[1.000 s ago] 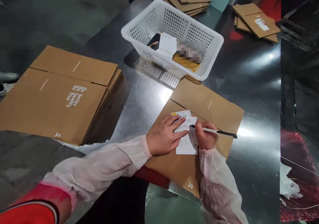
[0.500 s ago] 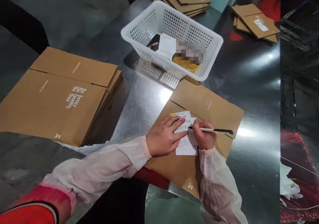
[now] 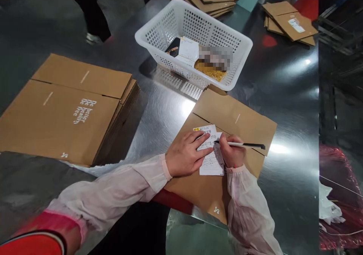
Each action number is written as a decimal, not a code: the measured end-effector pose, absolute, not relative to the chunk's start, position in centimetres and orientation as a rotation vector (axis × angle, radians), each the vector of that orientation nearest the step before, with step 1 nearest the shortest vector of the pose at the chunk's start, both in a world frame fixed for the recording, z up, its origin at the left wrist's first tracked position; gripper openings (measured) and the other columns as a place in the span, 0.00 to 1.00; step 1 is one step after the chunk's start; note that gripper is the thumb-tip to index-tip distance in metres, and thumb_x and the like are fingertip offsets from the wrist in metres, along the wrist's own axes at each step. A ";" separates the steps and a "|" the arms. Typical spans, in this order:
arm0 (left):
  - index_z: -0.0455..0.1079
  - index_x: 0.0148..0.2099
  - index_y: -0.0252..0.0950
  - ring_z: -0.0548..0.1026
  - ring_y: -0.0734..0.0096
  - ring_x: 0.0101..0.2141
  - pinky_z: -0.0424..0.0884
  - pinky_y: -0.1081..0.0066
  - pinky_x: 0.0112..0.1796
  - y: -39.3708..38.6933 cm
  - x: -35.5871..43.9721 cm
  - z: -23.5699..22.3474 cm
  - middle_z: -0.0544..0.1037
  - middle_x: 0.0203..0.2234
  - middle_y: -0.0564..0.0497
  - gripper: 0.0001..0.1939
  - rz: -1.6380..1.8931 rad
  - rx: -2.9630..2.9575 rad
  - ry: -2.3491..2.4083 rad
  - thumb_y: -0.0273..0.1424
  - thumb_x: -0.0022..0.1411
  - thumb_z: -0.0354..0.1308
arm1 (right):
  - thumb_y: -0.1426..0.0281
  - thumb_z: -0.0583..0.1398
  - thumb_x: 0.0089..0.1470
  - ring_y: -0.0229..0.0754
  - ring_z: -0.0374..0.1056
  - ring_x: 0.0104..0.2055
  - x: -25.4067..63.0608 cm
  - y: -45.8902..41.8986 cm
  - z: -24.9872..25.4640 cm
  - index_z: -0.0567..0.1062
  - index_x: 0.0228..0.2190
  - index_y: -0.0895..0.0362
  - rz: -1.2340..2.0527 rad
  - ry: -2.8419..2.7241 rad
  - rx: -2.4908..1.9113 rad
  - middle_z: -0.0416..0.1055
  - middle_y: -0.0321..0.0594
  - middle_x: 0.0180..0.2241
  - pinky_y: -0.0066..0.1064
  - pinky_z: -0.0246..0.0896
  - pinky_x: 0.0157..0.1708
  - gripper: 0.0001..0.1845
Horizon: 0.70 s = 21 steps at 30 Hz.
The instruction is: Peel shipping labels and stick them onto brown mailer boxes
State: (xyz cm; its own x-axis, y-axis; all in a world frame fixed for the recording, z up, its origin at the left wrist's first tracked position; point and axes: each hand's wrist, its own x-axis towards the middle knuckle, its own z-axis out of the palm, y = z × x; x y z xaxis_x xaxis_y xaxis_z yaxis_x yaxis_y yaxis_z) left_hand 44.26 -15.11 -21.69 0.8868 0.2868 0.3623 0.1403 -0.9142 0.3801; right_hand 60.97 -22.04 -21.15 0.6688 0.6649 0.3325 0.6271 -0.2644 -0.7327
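My left hand (image 3: 188, 153) lies with fingers spread on a white paper label (image 3: 211, 166) that bears a barcode and handwriting. In my right hand (image 3: 233, 151) is a black-and-white pen (image 3: 245, 145), gripped near its tip, which rests on the paper. Beneath the label is a flattened cardboard box (image 3: 205, 192), flat on the metal table. Just beyond it stands a white perforated basket (image 3: 235, 84), holding several papers (image 3: 188, 51), a dark object and a yellow bundle (image 3: 210, 73). Part of the basket's contents is blurred out.
To the left a stack of flattened boxes (image 3: 65, 119) sits on the table (image 3: 292, 194). More cardboard stacks lie at the back (image 3: 211, 7) and far right (image 3: 293, 24), topped with white labels. Red plastic wrapping (image 3: 340, 172) is beyond the right edge. A person's leg (image 3: 92, 15) shows at upper left.
The pen tip has shifted slightly up on the paper along with my right hand. My left hand keeps its place. At upper left the other person's leg has moved to the right.
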 end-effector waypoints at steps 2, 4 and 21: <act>0.74 0.53 0.39 0.61 0.50 0.58 0.62 0.50 0.56 -15.1 44.2 -21.7 0.67 0.58 0.39 0.18 0.586 2.707 0.319 0.29 0.61 0.56 | 0.62 0.58 0.48 0.32 0.51 0.14 61.1 -22.2 -21.4 0.56 0.11 0.53 0.056 -1.005 -1.959 0.55 0.29 0.10 0.27 0.49 0.16 0.22; 0.74 0.53 0.39 0.61 0.50 0.58 0.62 0.50 0.56 -15.1 44.2 -21.7 0.67 0.58 0.39 0.18 0.579 2.703 0.319 0.29 0.61 0.56 | 0.61 0.58 0.49 0.31 0.49 0.13 61.2 -22.5 -21.6 0.55 0.10 0.53 0.046 -0.960 -1.947 0.53 0.29 0.10 0.27 0.48 0.16 0.23; 0.74 0.52 0.39 0.61 0.49 0.57 0.62 0.49 0.55 -15.1 44.3 -21.7 0.68 0.57 0.38 0.18 0.591 2.689 0.317 0.29 0.61 0.56 | 0.57 0.59 0.49 0.32 0.52 0.13 61.4 -22.7 -21.4 0.59 0.10 0.54 0.119 -0.913 -1.966 0.57 0.30 0.09 0.27 0.49 0.16 0.25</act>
